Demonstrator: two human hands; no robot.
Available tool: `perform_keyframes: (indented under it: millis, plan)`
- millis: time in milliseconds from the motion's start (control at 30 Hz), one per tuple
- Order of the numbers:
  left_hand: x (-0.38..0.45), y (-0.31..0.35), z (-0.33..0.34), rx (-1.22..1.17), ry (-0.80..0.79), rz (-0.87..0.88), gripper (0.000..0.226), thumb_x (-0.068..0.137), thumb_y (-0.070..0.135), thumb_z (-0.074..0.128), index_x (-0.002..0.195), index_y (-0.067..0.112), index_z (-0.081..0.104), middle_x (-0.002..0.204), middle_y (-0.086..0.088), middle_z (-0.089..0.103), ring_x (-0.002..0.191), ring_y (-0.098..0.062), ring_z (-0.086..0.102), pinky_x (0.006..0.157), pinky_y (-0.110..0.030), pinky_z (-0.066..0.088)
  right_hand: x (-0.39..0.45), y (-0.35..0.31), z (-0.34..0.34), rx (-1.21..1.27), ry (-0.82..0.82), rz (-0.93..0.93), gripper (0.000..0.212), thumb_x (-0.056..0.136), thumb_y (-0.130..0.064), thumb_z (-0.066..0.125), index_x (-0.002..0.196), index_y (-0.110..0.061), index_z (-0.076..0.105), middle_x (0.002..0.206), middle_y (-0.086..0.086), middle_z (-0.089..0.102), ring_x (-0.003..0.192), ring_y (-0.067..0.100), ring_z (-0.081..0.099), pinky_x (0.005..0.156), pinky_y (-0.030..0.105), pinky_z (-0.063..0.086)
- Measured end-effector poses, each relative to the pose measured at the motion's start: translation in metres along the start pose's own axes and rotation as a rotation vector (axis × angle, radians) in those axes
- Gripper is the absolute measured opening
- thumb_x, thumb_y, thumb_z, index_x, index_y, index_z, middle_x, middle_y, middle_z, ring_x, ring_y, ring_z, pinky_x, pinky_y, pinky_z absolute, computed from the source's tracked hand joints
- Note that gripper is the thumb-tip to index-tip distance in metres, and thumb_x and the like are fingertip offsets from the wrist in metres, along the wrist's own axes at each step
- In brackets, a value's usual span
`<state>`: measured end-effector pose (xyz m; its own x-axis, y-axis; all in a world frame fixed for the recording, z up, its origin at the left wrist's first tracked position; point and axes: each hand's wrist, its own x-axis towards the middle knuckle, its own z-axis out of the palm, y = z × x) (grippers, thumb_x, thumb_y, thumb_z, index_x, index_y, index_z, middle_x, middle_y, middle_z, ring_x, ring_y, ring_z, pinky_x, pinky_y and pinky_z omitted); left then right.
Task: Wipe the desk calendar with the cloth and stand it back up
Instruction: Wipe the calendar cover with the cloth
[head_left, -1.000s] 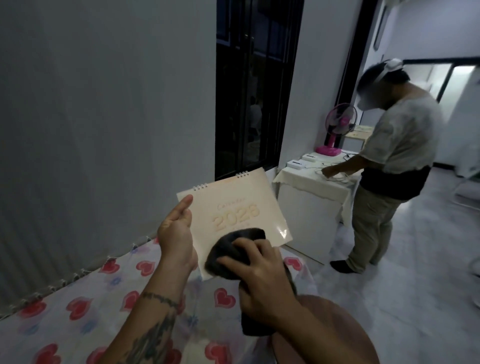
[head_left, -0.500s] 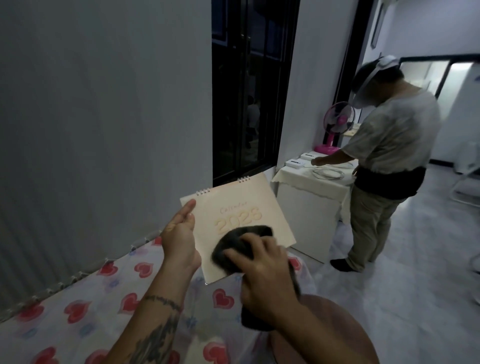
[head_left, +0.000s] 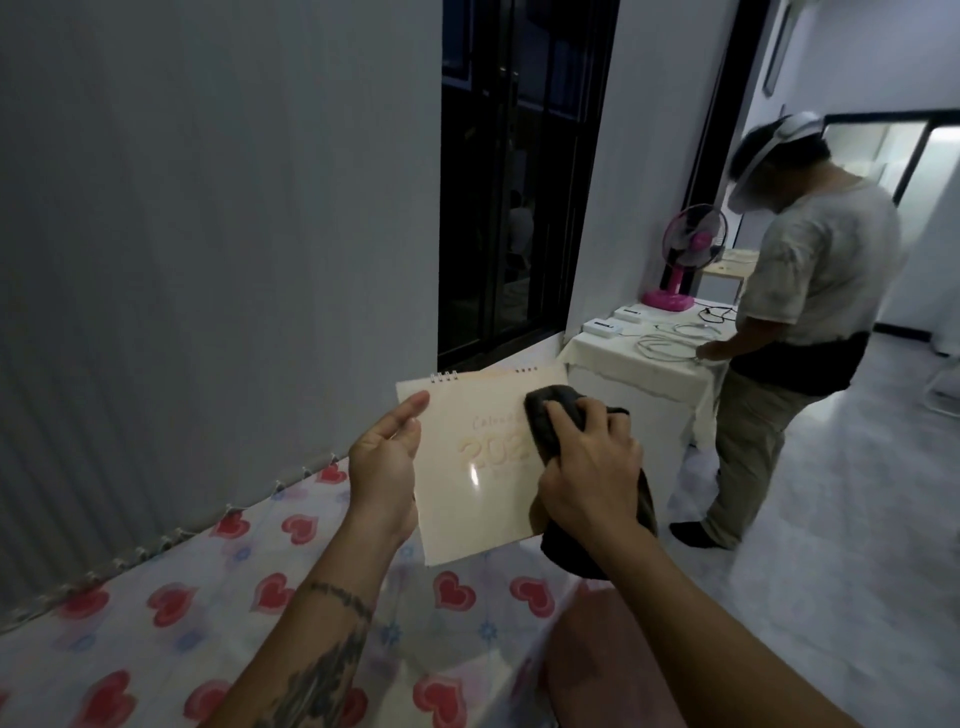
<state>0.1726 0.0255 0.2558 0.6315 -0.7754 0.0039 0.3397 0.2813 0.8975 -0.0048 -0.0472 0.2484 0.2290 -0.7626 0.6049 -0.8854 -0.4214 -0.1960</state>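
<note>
The cream desk calendar, spiral-bound at its top edge, is held in the air above the table, its cover facing me. My left hand grips its left edge, thumb on the front. My right hand is closed on a dark grey cloth and presses it against the cover's upper right part, hiding the end of the printed year. The rest of the cloth hangs down below my right wrist.
A table with a heart-patterned cover lies below my arms, against the grey wall. To the right a person stands at a white table with cables, small boxes and a pink fan. A dark window is behind.
My right hand has slid the cloth from the calendar's lower middle up to its upper right. The calendar has tilted a little flatter in my left hand.
</note>
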Motion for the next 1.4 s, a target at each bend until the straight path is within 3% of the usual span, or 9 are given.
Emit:
perform_keyframes:
  millis: [167,300,533,633,733,933,1100,1233,1400]
  plan:
    - [-0.007,-0.011,0.012,0.093,-0.014,0.081,0.043,0.102,0.010,0.050,0.086,0.036,0.080,0.119,-0.002,0.071,0.104,-0.023,0.067,0.076,-0.028,0.061,-0.017,-0.021,0.004,0.119,-0.051,-0.180,0.062,0.078,-0.034,0.058,0.136,-0.036,0.039,0.138,0.007,0.039,0.115,0.029,0.036,0.089,0.041,0.035]
    - [-0.003,-0.008,0.006,0.076,0.027,0.100,0.036,0.100,0.006,0.051,0.095,0.029,0.078,0.121,0.004,0.071,0.119,-0.019,0.061,0.109,-0.043,0.045,-0.035,-0.009,0.007,0.171,-0.130,-0.501,0.046,0.084,-0.049,0.044,0.128,-0.038,0.050,0.137,0.004,0.043,0.113,0.026,0.039,0.086,0.041,0.039]
    - [-0.007,-0.012,0.012,0.088,0.014,0.045,0.039,0.101,0.010,0.050,0.092,0.032,0.080,0.115,-0.002,0.073,0.105,-0.025,0.068,0.094,-0.048,0.056,0.000,-0.008,0.002,0.114,-0.046,-0.047,0.064,0.071,-0.026,0.046,0.135,-0.033,0.041,0.135,0.009,0.042,0.113,0.031,0.035,0.086,0.043,0.033]
    - [-0.009,-0.016,0.019,0.071,0.009,0.009,0.045,0.102,0.010,0.049,0.086,0.038,0.081,0.113,-0.002,0.074,0.094,-0.021,0.070,0.081,-0.039,0.061,-0.013,-0.028,0.002,0.149,-0.084,-0.146,0.065,0.071,-0.031,0.051,0.134,-0.040,0.035,0.138,0.007,0.038,0.116,0.030,0.033,0.090,0.047,0.035]
    - [-0.005,-0.011,0.016,0.019,0.026,-0.008,0.043,0.101,0.009,0.048,0.088,0.033,0.081,0.123,-0.008,0.069,0.114,-0.030,0.064,0.096,-0.048,0.055,-0.042,-0.038,0.006,0.150,-0.083,-0.344,0.058,0.076,-0.036,0.061,0.130,-0.042,0.041,0.138,0.003,0.039,0.117,0.030,0.038,0.087,0.046,0.041]
    - [0.000,0.001,0.000,-0.032,0.087,-0.001,0.041,0.103,0.012,0.048,0.089,0.033,0.080,0.105,-0.006,0.075,0.084,-0.024,0.073,0.059,-0.032,0.060,-0.067,-0.016,0.012,0.151,-0.137,-0.478,0.053,0.072,-0.028,0.051,0.123,-0.041,0.050,0.134,0.001,0.045,0.109,0.027,0.044,0.078,0.040,0.044]
    - [-0.002,0.005,-0.010,-0.026,0.091,-0.015,0.038,0.102,0.009,0.050,0.091,0.031,0.079,0.106,-0.007,0.076,0.084,-0.023,0.072,0.067,-0.038,0.062,-0.048,0.008,0.014,0.163,-0.095,-0.221,0.055,0.069,-0.014,0.065,0.121,-0.032,0.060,0.129,0.006,0.053,0.107,0.033,0.047,0.079,0.044,0.042]
    - [-0.010,-0.010,-0.002,0.036,0.037,-0.024,0.043,0.102,0.010,0.050,0.088,0.035,0.081,0.117,-0.008,0.072,0.093,-0.028,0.069,0.085,-0.050,0.060,-0.021,0.001,0.008,0.119,-0.066,-0.040,0.057,0.076,-0.023,0.053,0.133,-0.031,0.049,0.136,0.009,0.046,0.114,0.033,0.039,0.086,0.044,0.036]
    - [-0.012,-0.025,0.007,0.101,0.032,-0.003,0.051,0.102,0.010,0.048,0.081,0.043,0.080,0.125,0.000,0.067,0.105,-0.021,0.066,0.083,-0.034,0.060,-0.019,-0.030,0.008,0.140,-0.090,-0.256,0.055,0.078,-0.031,0.057,0.131,-0.041,0.043,0.136,0.004,0.040,0.114,0.029,0.037,0.087,0.044,0.038]
